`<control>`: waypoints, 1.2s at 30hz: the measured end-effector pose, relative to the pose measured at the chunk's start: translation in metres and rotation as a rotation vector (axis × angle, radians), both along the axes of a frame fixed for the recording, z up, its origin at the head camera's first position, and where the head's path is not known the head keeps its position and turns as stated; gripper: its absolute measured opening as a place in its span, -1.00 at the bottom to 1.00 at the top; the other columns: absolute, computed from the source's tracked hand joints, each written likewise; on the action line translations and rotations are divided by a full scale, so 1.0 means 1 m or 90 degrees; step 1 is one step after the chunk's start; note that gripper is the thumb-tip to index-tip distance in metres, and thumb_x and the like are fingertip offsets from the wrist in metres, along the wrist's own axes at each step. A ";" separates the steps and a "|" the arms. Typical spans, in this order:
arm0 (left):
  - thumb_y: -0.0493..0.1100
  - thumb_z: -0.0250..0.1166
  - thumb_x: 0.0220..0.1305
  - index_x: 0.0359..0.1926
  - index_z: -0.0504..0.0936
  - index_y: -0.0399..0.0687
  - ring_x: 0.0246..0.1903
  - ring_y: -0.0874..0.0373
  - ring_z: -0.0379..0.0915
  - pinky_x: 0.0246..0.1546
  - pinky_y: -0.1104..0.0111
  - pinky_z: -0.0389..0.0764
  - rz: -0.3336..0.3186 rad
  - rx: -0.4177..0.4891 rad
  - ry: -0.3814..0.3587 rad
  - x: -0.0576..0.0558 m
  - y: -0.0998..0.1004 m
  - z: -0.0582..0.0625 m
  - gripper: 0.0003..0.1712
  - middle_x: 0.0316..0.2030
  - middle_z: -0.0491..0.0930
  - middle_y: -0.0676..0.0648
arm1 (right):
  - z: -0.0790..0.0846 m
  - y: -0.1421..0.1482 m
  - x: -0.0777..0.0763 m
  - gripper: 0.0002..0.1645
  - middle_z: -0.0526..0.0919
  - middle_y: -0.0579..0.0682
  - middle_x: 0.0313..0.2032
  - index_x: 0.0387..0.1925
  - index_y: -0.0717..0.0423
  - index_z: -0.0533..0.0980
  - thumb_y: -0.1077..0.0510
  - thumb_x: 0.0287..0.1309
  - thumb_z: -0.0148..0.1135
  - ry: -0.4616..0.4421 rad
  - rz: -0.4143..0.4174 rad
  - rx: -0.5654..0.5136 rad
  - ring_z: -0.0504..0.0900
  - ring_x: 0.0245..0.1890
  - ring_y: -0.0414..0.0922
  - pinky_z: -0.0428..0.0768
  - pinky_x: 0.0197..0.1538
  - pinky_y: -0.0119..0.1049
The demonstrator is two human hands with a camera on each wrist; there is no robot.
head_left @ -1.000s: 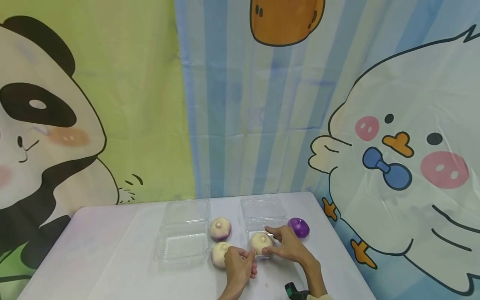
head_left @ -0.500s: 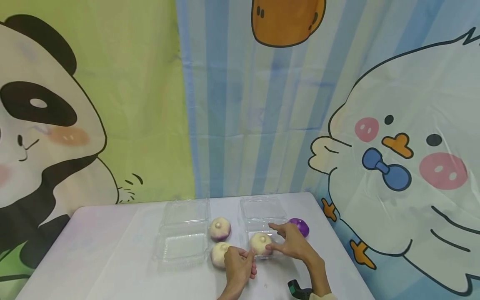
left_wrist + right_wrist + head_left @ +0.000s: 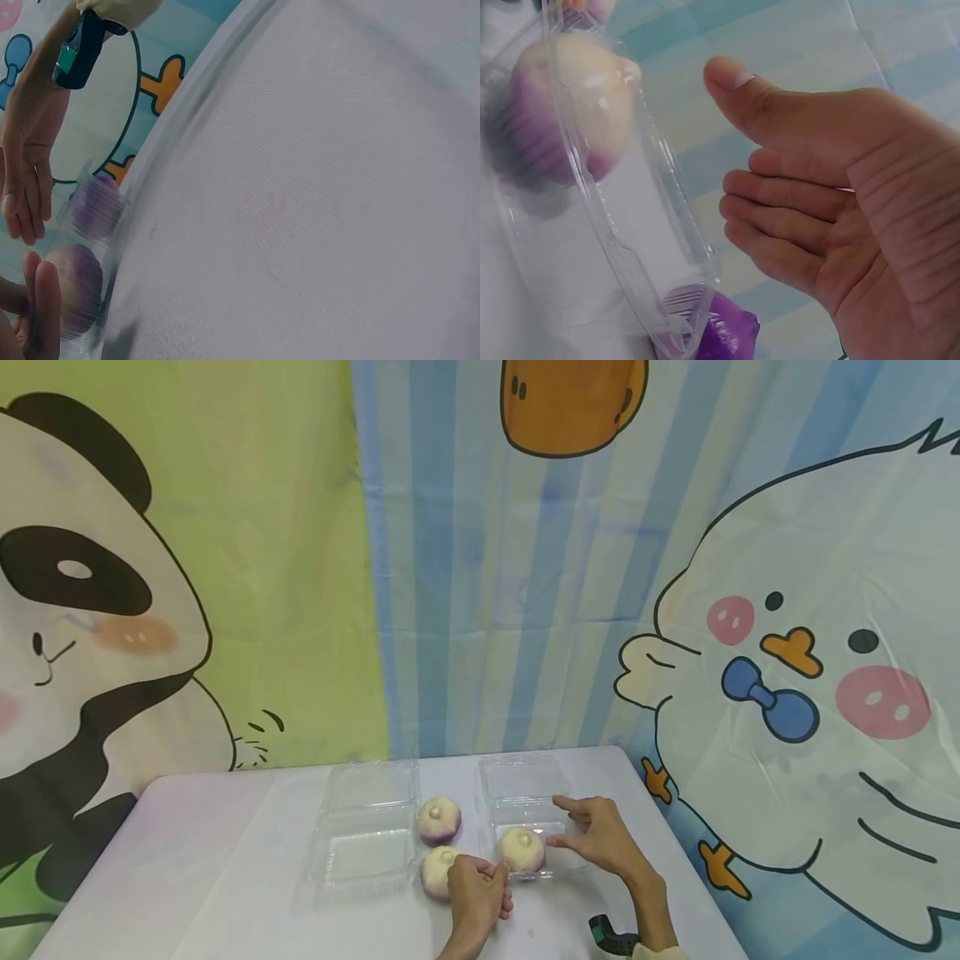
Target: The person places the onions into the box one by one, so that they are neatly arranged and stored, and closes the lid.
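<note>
A cream-and-purple turnip (image 3: 522, 850) sits in the front of the right-hand clear plastic container (image 3: 525, 806), whose lid is folded back. At that container's front left corner, my left hand (image 3: 476, 893) pinches the edge with curled fingers, close to the turnip. My right hand (image 3: 603, 839) is held over the container's right side with thumb and fingers spread apart, holding nothing. The right wrist view shows a gap between this hand and the turnip. A shiny purple vegetable (image 3: 731, 330) lies beyond the container's far end there; in the head view my right hand hides it.
Two more turnips, a rear one (image 3: 440, 820) and a front one (image 3: 437, 872) partly behind my left hand, stand between the containers. Another clear container (image 3: 367, 852) lies with its lid back on the left. A printed curtain (image 3: 480, 610) hangs behind the white table (image 3: 247, 877).
My right hand has drawn away from the turnip to the right, its fingers now covering the purple vegetable. The turnip and my left hand have stayed in place.
</note>
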State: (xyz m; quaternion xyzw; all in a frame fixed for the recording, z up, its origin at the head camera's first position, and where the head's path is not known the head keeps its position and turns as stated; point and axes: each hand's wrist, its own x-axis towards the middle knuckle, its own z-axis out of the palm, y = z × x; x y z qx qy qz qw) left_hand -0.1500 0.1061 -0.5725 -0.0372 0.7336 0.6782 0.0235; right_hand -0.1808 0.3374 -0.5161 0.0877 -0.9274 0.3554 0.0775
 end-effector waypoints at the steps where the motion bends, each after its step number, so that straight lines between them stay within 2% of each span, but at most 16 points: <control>1: -0.31 0.42 0.39 -0.51 0.70 -0.41 -0.87 0.23 0.54 -0.81 0.28 0.69 -0.001 -0.001 -0.001 0.000 0.000 0.000 -0.68 -0.79 0.64 -0.05 | 0.000 0.002 0.000 -0.20 0.81 0.14 0.20 0.25 0.21 0.71 -0.03 0.00 0.78 0.008 -0.001 -0.006 0.82 0.16 0.24 0.83 0.18 0.08; 9: -0.31 0.42 0.37 -0.52 0.69 -0.40 -0.87 0.23 0.54 -0.81 0.29 0.68 0.003 -0.001 0.001 0.001 0.000 0.000 -0.69 -0.79 0.64 -0.05 | 0.002 0.016 0.002 -0.21 0.78 0.16 0.23 0.27 0.22 0.69 0.02 0.03 0.77 0.049 -0.011 -0.011 0.78 0.24 0.23 0.81 0.20 0.08; 19: -0.31 0.43 0.37 -0.52 0.69 -0.43 -0.87 0.22 0.55 -0.82 0.28 0.68 0.003 0.000 -0.002 0.000 0.001 0.000 -0.69 -0.79 0.64 -0.06 | -0.003 0.029 0.002 -0.22 0.78 0.19 0.23 0.33 0.19 0.66 0.13 0.07 0.74 0.053 -0.058 -0.015 0.78 0.23 0.25 0.81 0.20 0.09; 27: -0.32 0.43 0.34 -0.52 0.69 -0.41 -0.87 0.23 0.54 -0.83 0.30 0.67 0.011 -0.001 -0.003 -0.001 0.002 -0.001 -0.71 -0.80 0.64 -0.06 | -0.007 0.041 0.001 -0.21 0.79 0.18 0.22 0.33 0.17 0.66 0.09 0.06 0.75 0.079 -0.086 0.017 0.79 0.21 0.25 0.83 0.16 0.10; 36: -0.31 0.43 0.35 -0.52 0.69 -0.43 -0.87 0.22 0.55 -0.83 0.31 0.67 0.007 0.000 0.000 -0.001 0.001 -0.002 -0.69 -0.79 0.64 -0.07 | -0.010 0.049 0.004 -0.22 0.77 0.22 0.24 0.33 0.22 0.65 0.10 0.10 0.73 0.069 -0.112 -0.001 0.76 0.24 0.31 0.79 0.20 0.22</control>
